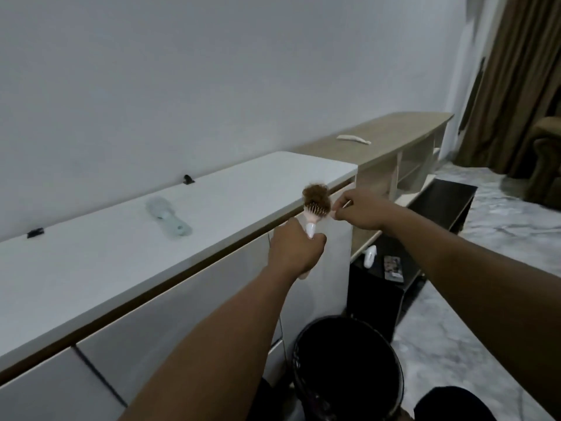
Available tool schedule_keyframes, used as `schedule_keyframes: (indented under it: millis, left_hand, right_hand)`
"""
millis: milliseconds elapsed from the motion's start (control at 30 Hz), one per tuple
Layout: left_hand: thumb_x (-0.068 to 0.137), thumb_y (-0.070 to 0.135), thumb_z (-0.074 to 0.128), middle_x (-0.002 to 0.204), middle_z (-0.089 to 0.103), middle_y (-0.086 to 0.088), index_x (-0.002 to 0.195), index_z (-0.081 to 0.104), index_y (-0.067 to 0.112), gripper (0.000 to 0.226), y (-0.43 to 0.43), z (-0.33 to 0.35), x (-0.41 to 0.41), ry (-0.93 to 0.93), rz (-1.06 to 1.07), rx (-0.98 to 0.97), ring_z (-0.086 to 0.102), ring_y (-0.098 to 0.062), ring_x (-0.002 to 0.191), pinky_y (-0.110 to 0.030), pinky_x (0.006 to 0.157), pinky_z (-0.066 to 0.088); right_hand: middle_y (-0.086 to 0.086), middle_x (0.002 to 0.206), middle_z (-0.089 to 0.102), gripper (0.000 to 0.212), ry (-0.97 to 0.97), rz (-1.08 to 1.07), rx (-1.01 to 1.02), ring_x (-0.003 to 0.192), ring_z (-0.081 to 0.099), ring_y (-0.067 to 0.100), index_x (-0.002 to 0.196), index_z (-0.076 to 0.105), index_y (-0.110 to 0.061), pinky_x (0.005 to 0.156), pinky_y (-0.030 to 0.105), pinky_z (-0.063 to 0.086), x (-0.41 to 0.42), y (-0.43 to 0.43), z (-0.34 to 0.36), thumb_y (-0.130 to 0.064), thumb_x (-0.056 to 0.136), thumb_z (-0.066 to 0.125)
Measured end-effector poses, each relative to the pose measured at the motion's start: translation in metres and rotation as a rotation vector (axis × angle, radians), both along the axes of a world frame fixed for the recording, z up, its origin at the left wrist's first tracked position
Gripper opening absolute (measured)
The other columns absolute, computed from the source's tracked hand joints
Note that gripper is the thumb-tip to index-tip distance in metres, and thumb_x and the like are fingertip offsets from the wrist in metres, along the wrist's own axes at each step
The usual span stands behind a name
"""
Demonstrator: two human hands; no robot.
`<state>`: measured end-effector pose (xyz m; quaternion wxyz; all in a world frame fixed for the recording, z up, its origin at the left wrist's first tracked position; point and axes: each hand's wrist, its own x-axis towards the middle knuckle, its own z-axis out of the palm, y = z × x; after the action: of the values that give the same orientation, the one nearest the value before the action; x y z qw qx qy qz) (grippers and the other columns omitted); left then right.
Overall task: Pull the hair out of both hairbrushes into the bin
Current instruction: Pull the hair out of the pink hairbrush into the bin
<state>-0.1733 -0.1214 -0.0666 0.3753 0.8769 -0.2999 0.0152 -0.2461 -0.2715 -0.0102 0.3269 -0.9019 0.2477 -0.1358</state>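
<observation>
The first brush is being cleaned. The left hand [293, 252] has its grip clenched on the handle of the pink hairbrush [314, 215] at the frame's middle. The right hand [359, 212] pinches beside the brown hair [316, 194], perhaps holding a thin stick. Next, I think, the hair must come off over the black bin [349, 369], bottom centre. The second hairbrush [168, 218] lies on the counter [106, 253], centre left.

Both my bare forearms reach forward and up, my left hand [294, 249] curled in a tight fist with the knuckles toward me, my right hand [359, 211] raised a little higher just beside it, wrist bent inward, its fingertips [336, 213] pinched together and pointing left.
</observation>
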Motion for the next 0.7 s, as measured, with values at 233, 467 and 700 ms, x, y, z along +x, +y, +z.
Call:
schedule_keyframes:
  millis: [233,467,700]
  left_hand:
    - [0.077,0.045,0.067,0.094,0.066,-0.013,0.094,0.058,0.010,0.039,-0.019,-0.122,-0.011,0.222,-0.049,0.130,0.063,-0.031,0.082,-0.031,0.060,0.038]
    - [0.073,0.039,0.072,0.074,0.061,-0.001,0.071,0.047,0.021,0.032,-0.024,-0.239,-0.005,0.400,-0.080,0.220,0.061,-0.025,0.073,-0.029,0.058,0.036]
    - [0.071,0.028,0.079,0.059,0.049,0.002,0.069,0.042,0.016,0.039,-0.029,-0.328,0.022,0.509,-0.122,0.281,0.046,-0.015,0.056,-0.029,0.049,0.032]
  right_hand:
    - [0.004,0.097,0.067,0.012,0.095,-0.070,0.210,0.094,0.061,0.019,0.097,0.072,-0.012,0.083,0.033,0.049,-0.011,-0.027,-0.128,-0.022,0.089,0.070]
    - [-0.003,0.079,0.064,0.011,0.200,-0.131,0.435,0.083,0.062,0.019,0.081,0.067,-0.018,0.070,0.027,0.046,-0.013,-0.039,-0.273,-0.018,0.092,0.068]
    - [0.008,0.092,0.068,0.008,0.227,-0.260,0.690,0.084,0.065,0.020,0.100,0.066,-0.015,0.067,0.029,0.051,-0.004,-0.037,-0.373,-0.022,0.097,0.062]
